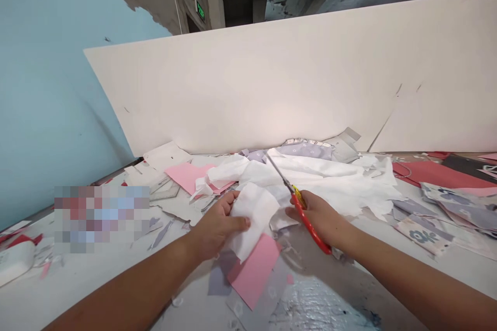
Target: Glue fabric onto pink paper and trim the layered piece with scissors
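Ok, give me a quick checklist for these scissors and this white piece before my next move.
Right hand on the red-handled scissors: ok.
Left hand holding the white piece: ok.
Left fingers apart from the blades: ok.
Blade tips pointing away from both hands: ok.
Blades open or shut: cannot tell.
White piece free of the pink sheet: not ok, they overlap.

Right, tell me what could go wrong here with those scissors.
The red-handled scissors in the right hand have their tips in the white sheets, so they might snag that material. The left hand sits close by on a white piece, so its fingers could get nicked. That piece overlaps a pink sheet, which might get cut by mistake.
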Demonstrator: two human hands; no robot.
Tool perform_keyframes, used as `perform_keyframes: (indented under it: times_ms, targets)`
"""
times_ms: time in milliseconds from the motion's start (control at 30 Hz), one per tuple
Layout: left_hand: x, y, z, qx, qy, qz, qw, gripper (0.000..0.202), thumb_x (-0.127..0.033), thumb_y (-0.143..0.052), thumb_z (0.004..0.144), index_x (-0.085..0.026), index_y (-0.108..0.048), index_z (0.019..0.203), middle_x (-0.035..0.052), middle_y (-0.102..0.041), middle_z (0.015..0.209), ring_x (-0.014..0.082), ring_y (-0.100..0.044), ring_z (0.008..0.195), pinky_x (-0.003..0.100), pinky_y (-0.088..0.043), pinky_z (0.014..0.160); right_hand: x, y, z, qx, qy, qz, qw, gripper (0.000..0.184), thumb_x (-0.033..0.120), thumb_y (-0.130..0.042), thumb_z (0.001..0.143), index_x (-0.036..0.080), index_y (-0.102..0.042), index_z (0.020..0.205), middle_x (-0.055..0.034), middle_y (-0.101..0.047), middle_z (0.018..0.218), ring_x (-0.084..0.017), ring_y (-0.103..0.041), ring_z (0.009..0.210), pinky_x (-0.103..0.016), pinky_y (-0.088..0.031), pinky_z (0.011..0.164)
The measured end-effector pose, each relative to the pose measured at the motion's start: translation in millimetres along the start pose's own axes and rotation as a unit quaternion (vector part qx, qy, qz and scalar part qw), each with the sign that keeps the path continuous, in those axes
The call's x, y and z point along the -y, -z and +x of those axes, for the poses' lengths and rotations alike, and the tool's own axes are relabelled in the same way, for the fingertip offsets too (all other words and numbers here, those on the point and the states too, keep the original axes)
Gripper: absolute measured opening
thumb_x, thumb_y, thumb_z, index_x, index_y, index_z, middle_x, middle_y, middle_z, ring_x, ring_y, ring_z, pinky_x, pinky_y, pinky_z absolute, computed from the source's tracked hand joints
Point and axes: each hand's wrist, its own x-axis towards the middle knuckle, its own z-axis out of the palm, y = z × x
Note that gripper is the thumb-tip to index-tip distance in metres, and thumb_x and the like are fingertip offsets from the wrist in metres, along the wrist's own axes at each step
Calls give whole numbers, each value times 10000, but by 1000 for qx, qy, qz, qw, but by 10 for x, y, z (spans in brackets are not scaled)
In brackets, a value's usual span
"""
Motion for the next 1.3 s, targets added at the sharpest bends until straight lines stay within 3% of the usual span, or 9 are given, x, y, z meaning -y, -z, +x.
perform_keyframes:
  times_ms: [167, 333, 433, 533, 633, 767, 933, 1133, 1300]
  targets:
    - [-188, -37, -56, 36, 18, -25, 999, 586, -148, -688, 569, -242, -470, 1105, 39, -609, 903, 150, -586, 646, 248, -454, 531, -48, 37, 55, -8, -31, -195, 980, 140, 269, -563, 604, 203, -440, 618, -15, -537, 586, -141, -462, 464, -254, -293, 416]
    - [-145, -62, -61, 20, 32, 44, 998, 524, -202, -681, 592, -228, -515, 1089, 38, -621, 848, 159, -583, 652, 260, -448, 547, 78, 92, -89, -48, 24, -236, 970, 227, 403, -578, 634, 197, -550, 726, -86, -603, 780, -222, -552, 619, -295, -345, 496]
    - [-94, -76, -53, -7, 32, 88, 996, 479, -219, -660, 616, -217, -535, 1078, 42, -629, 835, 163, -584, 652, 268, -442, 573, 172, 101, -178, -50, 117, -94, 987, 330, 458, -501, 722, 217, -566, 938, -79, -572, 1023, -236, -547, 863, -315, -397, 666]
    - [-73, -106, -62, 4, 48, 115, 992, 485, -213, -664, 599, -220, -544, 1070, 28, -631, 801, 160, -579, 637, 258, -431, 569, 191, -9, -215, 111, 126, 155, 973, 382, 459, -493, 750, 207, -534, 1034, -48, -601, 964, -184, -563, 839, -291, -425, 707]
    - [-43, -101, -54, 26, 60, 150, 987, 423, -214, -670, 586, -195, -576, 998, 24, -620, 765, 168, -572, 655, 253, -423, 568, 125, -181, -197, 231, 98, 251, 935, 329, 406, -616, 670, 143, -584, 865, -7, -611, 711, -130, -562, 629, -245, -427, 592]
    - [54, 6, 24, -46, 18, 161, 986, 250, -247, -648, 621, -177, -581, 852, -7, -577, 706, 107, -511, 566, 203, -381, 503, 44, -311, -163, 141, 57, 310, 938, 257, 406, -566, 715, 160, -520, 771, 61, -518, 493, -56, -444, 385, -178, -331, 399]
    - [162, 80, 73, -135, -40, 104, 985, 210, -334, -606, 686, -170, -540, 800, -32, -497, 626, 76, -435, 512, 178, -333, 459, 9, -355, -139, 106, 9, 381, 918, 221, 372, -491, 761, 186, -475, 880, 50, -535, 505, -79, -502, 392, -166, -323, 360]
    - [178, -21, 23, -82, -49, 95, 991, 371, -348, -667, 639, -170, -534, 936, -3, -563, 696, 106, -508, 592, 213, -406, 537, -49, -407, -108, 116, 22, 408, 905, 248, 387, -521, 750, 188, -495, 895, 9, -586, 660, -102, -561, 511, -198, -422, 434]
    - [151, 4, 31, -111, -36, 140, 983, 273, -335, -634, 661, -153, -543, 842, -1, -561, 672, 87, -493, 497, 201, -392, 439, -69, -424, -95, 72, 19, 387, 919, 265, 425, -537, 731, 190, -488, 844, 35, -535, 610, -70, -487, 445, -179, -385, 405]
